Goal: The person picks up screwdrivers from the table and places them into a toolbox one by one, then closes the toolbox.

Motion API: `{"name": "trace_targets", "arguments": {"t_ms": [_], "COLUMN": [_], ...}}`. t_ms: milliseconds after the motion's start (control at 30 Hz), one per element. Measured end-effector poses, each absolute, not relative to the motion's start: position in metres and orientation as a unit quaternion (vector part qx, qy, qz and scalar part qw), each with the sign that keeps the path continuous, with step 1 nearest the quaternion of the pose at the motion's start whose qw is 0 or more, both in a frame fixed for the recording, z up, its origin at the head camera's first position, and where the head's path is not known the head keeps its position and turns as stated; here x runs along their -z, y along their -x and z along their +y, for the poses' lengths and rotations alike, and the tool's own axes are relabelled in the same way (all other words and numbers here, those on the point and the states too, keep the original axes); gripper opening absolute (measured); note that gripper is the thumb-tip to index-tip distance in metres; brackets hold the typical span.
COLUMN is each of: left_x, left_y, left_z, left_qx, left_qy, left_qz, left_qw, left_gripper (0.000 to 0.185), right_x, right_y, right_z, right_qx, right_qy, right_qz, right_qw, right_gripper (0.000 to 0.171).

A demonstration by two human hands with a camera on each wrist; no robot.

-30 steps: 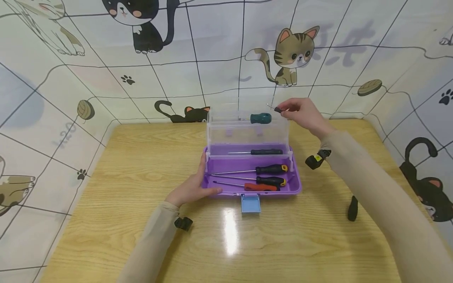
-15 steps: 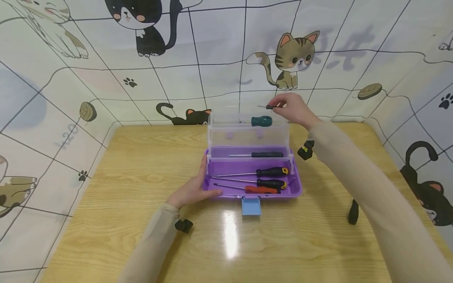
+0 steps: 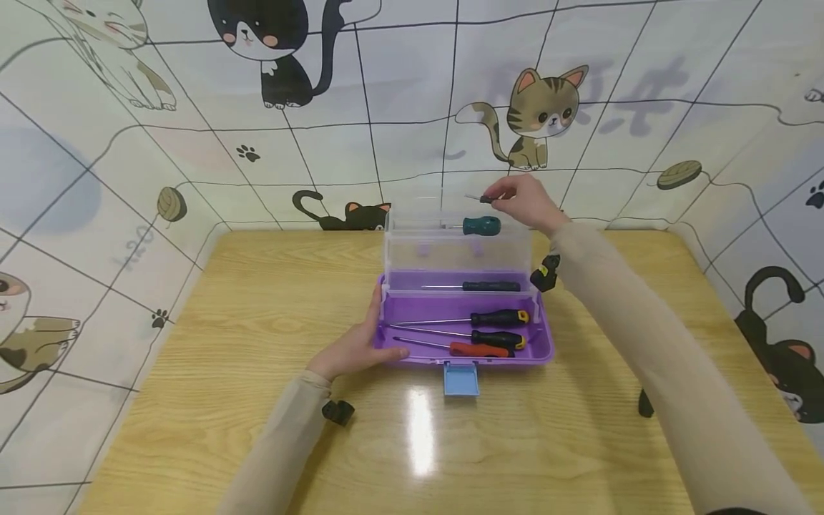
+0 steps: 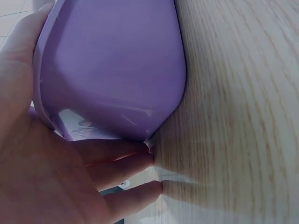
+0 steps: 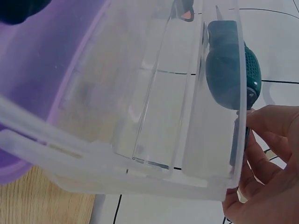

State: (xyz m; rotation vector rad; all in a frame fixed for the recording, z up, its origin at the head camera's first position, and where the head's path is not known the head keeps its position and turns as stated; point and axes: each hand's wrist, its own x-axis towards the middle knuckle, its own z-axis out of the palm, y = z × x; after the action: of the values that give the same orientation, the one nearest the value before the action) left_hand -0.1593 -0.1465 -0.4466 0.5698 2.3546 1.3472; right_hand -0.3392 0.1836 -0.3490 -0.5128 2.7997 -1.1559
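A purple toolbox (image 3: 502, 363) with a raised translucent tray (image 3: 395, 250) stands on the table. At its left end my left hand (image 3: 350, 352) holds it, thumb over the front rim and fingers against the wall, as the left wrist view shows too. My right hand (image 3: 524, 200) pinches a small screwdriver (image 3: 487, 199) by its dark handle, its thin shaft pointing left over the tray. On that tray lies a stubby green screwdriver (image 3: 481, 226), close beside my right fingers in the right wrist view. Inside the box are a red screwdriver (image 3: 479, 350) and several black-handled ones.
The blue latch (image 3: 460, 380) hangs down at the toolbox's front. A black-ended object (image 3: 645, 404) sits on the table at the right, mostly hidden by my right sleeve (image 3: 644, 322). Behind the table rises a cat-patterned sheet (image 3: 412, 143).
My right hand has moved left over the translucent tray with the small screwdriver, whose shaft has swung nearer level. The left hand stays on the toolbox. The head view has shifted slightly.
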Motion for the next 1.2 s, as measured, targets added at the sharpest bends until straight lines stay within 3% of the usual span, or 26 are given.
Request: {"name": "trace_targets", "arguments": {"t_ms": [367, 800, 1200], "left_x": [0.445, 0.445, 0.446], "left_y": [0.158, 0.158, 0.158], "left_z": [-0.144, -0.145, -0.145], "left_qx": [-0.475, -0.471, -0.472], "left_qy": [-0.195, -0.201, -0.204], "left_qz": [0.837, 0.839, 0.838], "left_qw": [0.189, 0.185, 0.184], "left_gripper": [0.124, 0.125, 0.124], "right_x": [0.351, 0.364, 0.373], "right_y": [0.331, 0.303, 0.281], "right_z": [0.19, 0.212, 0.226], "right_qx": [0.392, 0.426, 0.429], "right_qy": [0.137, 0.136, 0.141], "right_qz": [0.909, 0.894, 0.892], "right_qw": [0.03, -0.033, -0.037], "right_gripper": [0.028, 0.028, 0.026]}}
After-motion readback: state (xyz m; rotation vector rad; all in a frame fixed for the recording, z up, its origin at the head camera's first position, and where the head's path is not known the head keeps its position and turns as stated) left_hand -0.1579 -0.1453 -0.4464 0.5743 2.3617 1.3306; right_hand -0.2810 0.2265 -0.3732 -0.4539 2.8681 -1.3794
